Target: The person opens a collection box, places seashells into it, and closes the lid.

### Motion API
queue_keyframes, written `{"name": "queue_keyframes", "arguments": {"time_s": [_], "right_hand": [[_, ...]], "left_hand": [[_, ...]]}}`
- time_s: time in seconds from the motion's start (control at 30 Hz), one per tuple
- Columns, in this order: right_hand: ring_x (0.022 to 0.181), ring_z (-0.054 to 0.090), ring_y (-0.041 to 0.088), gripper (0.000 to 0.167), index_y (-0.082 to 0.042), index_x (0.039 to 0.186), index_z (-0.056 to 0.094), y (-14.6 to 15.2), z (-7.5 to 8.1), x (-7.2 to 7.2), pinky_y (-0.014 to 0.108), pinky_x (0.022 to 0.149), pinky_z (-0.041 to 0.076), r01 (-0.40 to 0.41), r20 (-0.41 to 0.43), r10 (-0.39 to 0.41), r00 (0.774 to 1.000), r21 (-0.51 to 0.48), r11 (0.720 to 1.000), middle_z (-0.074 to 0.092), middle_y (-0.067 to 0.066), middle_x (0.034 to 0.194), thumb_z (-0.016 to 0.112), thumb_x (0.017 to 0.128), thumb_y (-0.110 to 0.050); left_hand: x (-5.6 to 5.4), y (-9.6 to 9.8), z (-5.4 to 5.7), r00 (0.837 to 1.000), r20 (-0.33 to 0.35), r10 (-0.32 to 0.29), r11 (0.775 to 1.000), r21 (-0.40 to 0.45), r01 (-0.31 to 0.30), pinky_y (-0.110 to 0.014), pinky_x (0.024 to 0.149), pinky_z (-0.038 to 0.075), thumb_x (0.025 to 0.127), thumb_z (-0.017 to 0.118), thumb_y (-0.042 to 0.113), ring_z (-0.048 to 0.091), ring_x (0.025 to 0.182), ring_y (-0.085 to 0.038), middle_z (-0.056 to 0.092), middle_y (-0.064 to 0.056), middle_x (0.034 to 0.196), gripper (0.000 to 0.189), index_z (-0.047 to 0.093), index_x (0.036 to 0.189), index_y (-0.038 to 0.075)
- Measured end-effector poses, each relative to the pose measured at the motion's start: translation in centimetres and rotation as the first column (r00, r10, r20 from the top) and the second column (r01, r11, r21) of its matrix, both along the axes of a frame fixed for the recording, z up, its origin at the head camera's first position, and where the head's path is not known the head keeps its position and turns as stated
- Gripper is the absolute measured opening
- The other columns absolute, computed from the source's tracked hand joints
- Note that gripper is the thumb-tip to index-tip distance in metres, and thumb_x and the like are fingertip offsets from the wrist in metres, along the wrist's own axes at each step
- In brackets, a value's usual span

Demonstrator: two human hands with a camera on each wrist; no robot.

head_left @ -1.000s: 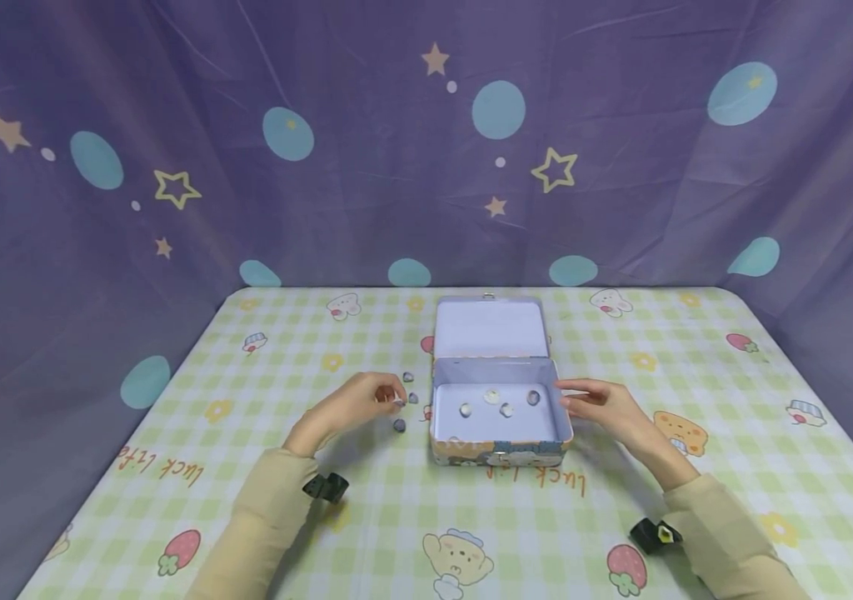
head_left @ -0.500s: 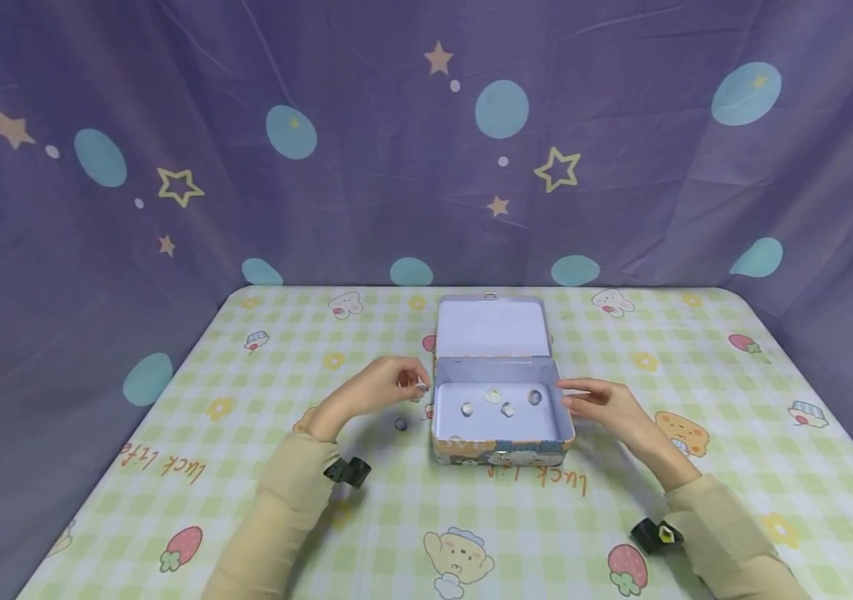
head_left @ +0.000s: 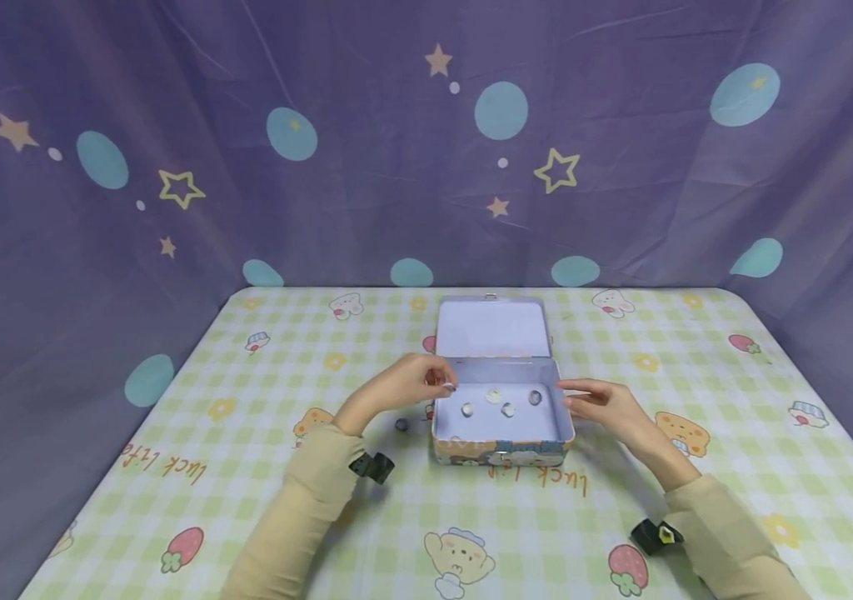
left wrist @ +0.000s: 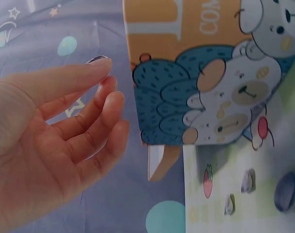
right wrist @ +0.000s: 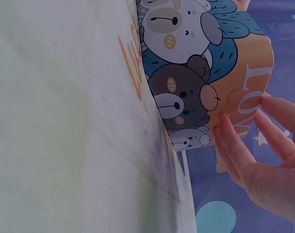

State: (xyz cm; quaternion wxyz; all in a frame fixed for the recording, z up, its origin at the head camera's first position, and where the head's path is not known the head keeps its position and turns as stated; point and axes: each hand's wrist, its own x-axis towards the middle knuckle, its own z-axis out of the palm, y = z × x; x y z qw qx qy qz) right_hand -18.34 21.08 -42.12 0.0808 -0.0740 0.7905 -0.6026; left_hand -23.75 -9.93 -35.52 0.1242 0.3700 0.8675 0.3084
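In the head view my left hand (head_left: pixel 419 382) is over the left rim of the open tin box (head_left: pixel 501 457), pinching a small shell (head_left: pixel 451 387) between thumb and fingertips. Fingers hide most of that shell; only a thin edge shows in the left wrist view. Several small pale and grey shells (head_left: pixel 508 409) lie on the box floor. My right hand (head_left: pixel 616 414) rests its extended fingertips against the box's right wall and rim, as the right wrist view shows. On the cloth left of the box lies a dark shell (head_left: pixel 401 425).
The box lid (head_left: pixel 492 327) stands raised at the back. A green checked cloth (head_left: pixel 366 533) with cartoon prints covers the table. Two smaller shells (left wrist: pixel 248 180) are on it in the left wrist view. A purple curtain (head_left: pixel 366 208) hangs behind.
My left hand has picked the small shell up from the cloth and carried it right, over the box's left rim. The right hand has stayed at the box's right side.
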Motion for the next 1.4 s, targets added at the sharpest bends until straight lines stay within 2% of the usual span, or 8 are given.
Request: {"name": "queue_keyframes", "arguments": {"time_s": [0.23, 0.5, 0.7, 1.03, 1.23, 1.4], "right_hand": [[0.095, 0.059, 0.012, 0.047, 0.0, 0.122, 0.051, 0.1, 0.0, 0.2, 0.029, 0.082, 0.047, 0.004, -0.007, -0.004, 1.0, 0.012, 1.0, 0.048, 0.022, 0.124, 0.061, 0.084, -0.026], [0.094, 0.059, 0.009, 0.048, 0.0, 0.122, 0.05, 0.1, 0.0, 0.2, 0.028, 0.082, 0.047, 0.005, -0.007, -0.005, 1.0, 0.01, 1.0, 0.048, 0.022, 0.124, 0.061, 0.084, -0.026], [0.097, 0.058, 0.018, 0.048, 0.0, 0.122, 0.05, 0.1, -0.1, 0.1, 0.029, 0.082, 0.047, 0.006, -0.006, -0.006, 1.0, 0.009, 1.0, 0.049, 0.022, 0.123, 0.061, 0.084, -0.025], [0.097, 0.058, 0.016, 0.048, 0.002, 0.122, 0.05, 0.1, -0.1, 0.0, 0.028, 0.082, 0.047, 0.006, -0.006, -0.006, 1.0, 0.005, 1.0, 0.049, 0.022, 0.123, 0.061, 0.083, -0.025], [0.094, 0.058, 0.009, 0.048, 0.001, 0.122, 0.051, 0.0, -0.1, -0.1, 0.028, 0.082, 0.047, 0.007, -0.001, -0.007, 1.0, 0.005, 1.0, 0.049, 0.022, 0.123, 0.061, 0.083, -0.026], [0.094, 0.059, 0.011, 0.048, 0.001, 0.122, 0.051, 0.0, 0.0, 0.0, 0.029, 0.082, 0.047, 0.007, -0.002, -0.007, 1.0, 0.004, 1.0, 0.049, 0.022, 0.123, 0.061, 0.083, -0.026]], "left_hand": [[-0.2, 1.3, 0.1, 0.999, -0.009, -0.041, 0.999, -0.02, 0.041, -0.02, 0.06, 0.042, 0.083, 0.059, 0.008, 0.049, 0.066, -0.008, 0.057, 0.0, 0.074, 0.009, 0.063, 0.091, 0.005], [-0.2, 2.4, 0.0, 0.997, 0.037, -0.062, 0.997, -0.037, 0.063, -0.019, 0.059, 0.042, 0.084, 0.059, 0.007, 0.049, 0.068, -0.009, 0.057, -0.002, 0.077, 0.01, 0.062, 0.093, 0.003], [-0.2, 3.0, -0.3, 0.997, 0.033, -0.068, 0.996, -0.059, 0.07, -0.019, 0.059, 0.041, 0.084, 0.059, 0.008, 0.049, 0.067, -0.009, 0.056, 0.0, 0.076, 0.01, 0.062, 0.093, 0.004], [0.0, 4.0, -0.4, 0.997, 0.021, -0.078, 0.99, -0.119, 0.08, -0.019, 0.057, 0.04, 0.083, 0.06, 0.009, 0.049, 0.066, -0.01, 0.055, 0.002, 0.074, 0.008, 0.062, 0.091, 0.009], [-0.1, 4.3, -0.5, 0.996, -0.013, -0.091, 0.983, -0.163, 0.088, -0.02, 0.061, 0.042, 0.082, 0.062, 0.01, 0.05, 0.067, -0.008, 0.056, 0.003, 0.075, 0.007, 0.062, 0.089, 0.012], [-0.1, 4.6, -0.5, 0.995, 0.003, -0.104, 0.98, -0.168, 0.103, -0.02, 0.06, 0.042, 0.083, 0.061, 0.01, 0.051, 0.066, -0.008, 0.057, 0.002, 0.075, 0.007, 0.063, 0.09, 0.01]]}}
